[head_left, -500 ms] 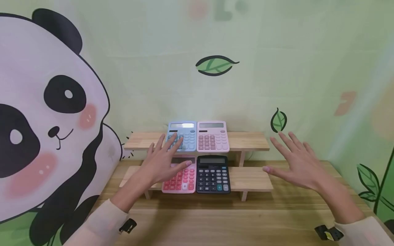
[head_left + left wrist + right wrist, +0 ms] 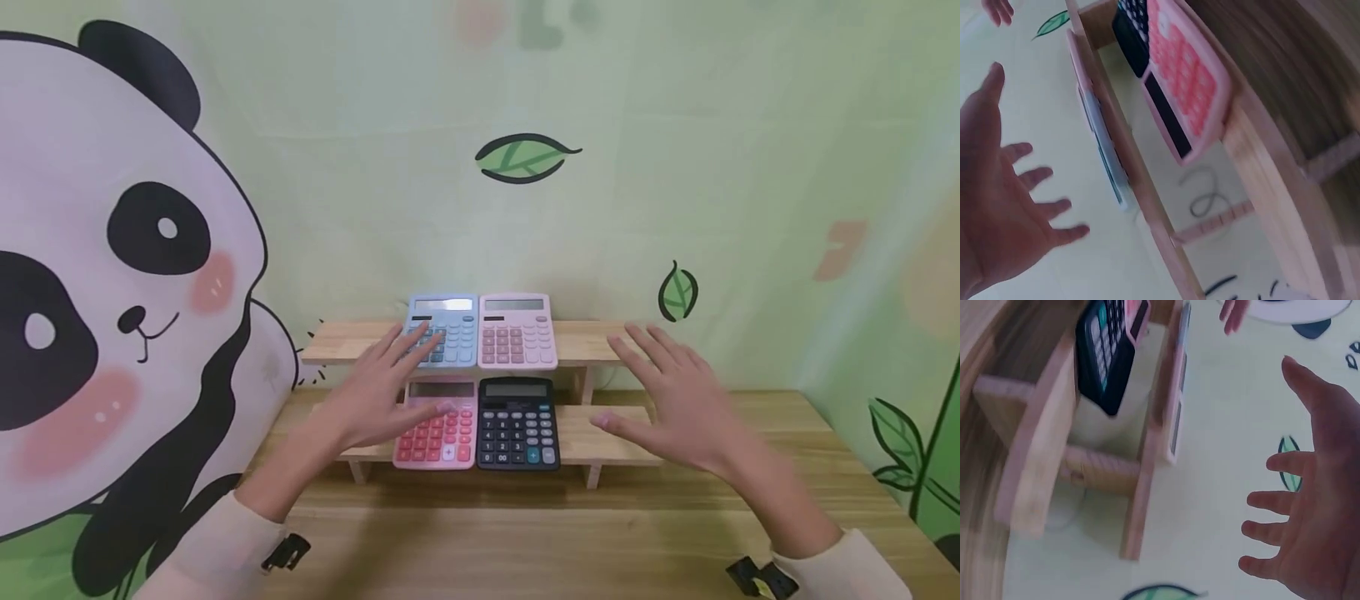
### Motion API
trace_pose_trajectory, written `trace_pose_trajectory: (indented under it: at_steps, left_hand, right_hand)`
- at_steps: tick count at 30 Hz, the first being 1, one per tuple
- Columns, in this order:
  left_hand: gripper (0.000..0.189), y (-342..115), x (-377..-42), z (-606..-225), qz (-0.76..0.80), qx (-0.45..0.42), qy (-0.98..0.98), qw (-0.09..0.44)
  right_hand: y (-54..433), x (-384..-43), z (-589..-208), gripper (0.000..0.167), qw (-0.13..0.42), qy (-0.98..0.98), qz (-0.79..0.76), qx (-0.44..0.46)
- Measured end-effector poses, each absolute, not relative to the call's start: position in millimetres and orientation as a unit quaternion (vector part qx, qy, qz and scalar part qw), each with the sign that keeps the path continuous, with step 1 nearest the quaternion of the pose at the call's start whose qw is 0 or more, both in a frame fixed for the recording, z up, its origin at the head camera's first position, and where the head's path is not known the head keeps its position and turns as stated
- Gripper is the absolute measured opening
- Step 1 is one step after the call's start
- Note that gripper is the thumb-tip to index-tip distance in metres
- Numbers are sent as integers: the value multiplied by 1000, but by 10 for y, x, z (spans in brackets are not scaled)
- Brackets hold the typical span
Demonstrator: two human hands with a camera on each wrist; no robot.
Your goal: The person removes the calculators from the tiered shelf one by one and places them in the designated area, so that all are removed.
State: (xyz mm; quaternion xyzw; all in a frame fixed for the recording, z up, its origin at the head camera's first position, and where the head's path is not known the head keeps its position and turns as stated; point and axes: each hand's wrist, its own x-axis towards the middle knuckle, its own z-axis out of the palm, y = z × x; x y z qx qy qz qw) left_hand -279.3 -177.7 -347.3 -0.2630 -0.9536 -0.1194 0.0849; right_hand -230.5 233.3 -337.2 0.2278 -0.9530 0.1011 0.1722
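1. Bench [image 2: 480, 550]: carries a two-tier wooden stand [image 2: 588, 342].
2. Far tier: blue calculator [image 2: 461, 335], left; pale pink calculator [image 2: 517, 333], right.
3. Near tier: deep pink calculator [image 2: 435, 435], left; black calculator [image 2: 517, 427], right, keys legible as "7 8 9" and "00".
4. Left hand [image 2: 378, 396]: raised over the left calculators, clear of them; fingers apart.
5. Right hand [image 2: 675, 404]: raised by the stand's right end; fingers apart.

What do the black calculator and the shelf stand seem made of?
Black calculator: likely hard plastic, matte, given its moulded case and separate keys. Shelf stand: probably wood, pale and matte, given the grain; solid or veneered, I can't tell.
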Motion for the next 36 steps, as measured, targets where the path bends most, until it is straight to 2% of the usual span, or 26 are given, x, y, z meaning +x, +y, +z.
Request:
trace_pose_trajectory:
  at_steps: [8, 19, 27, 31, 36]
  left_hand:
    - [98, -2107, -2524, -3549, -120, -271, -953, 59]
    - [97, -2346, -2451, -3910, -104, -254, -961, 22]
    - [96, -2460, -2510, -4180, -100, -235, -966, 36]
    - [94, -2509, -2550, -4289, -111, -233, -965, 51]
    - [93, -2571, -2629, -4414, -113, -237, -963, 67]
  right_hand:
    - [1963, -2221, -3559, 101, 199, -931, 112, 285]
    - [1754, -2172, -3960, 99, 167, -927, 158, 295]
    - [1676, -2166, -4177, 97, 139, -924, 248, 256]
    - [1649, -2176, -4254, 87, 123, -913, 319, 222]
    - [1642, -2189, -4313, 62, 70, -878, 450, 148]
